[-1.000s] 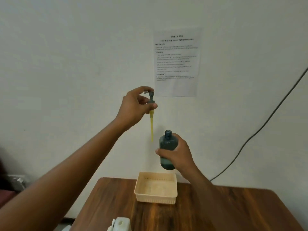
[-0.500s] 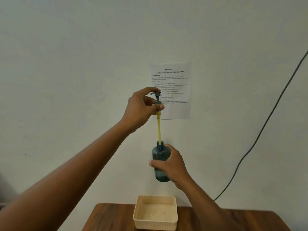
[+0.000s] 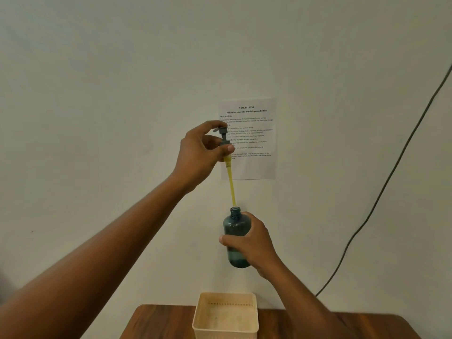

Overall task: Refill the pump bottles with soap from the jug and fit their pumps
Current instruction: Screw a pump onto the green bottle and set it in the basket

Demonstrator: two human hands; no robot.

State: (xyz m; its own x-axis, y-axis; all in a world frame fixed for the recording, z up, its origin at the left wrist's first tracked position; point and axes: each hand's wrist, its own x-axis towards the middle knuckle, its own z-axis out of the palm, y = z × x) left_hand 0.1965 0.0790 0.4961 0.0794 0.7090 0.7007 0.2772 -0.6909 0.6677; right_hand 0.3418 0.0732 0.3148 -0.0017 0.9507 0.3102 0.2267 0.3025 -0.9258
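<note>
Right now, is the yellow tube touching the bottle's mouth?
Cannot tell. In the head view the yellow tube ends right at the mouth of the blue bottle; no clear gap or contact shows.

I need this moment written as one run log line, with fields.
step: fitting pump | left hand: holds pump | right hand: holds bottle | tube tip at bottle mouth

Translucent blue-green plastic bottle looks smooth and glossy; grey plastic pump head matt, with yellow tube. Perforated cream plastic basket on polished brown wooden counter. White printed paper sheet, matt.
</note>
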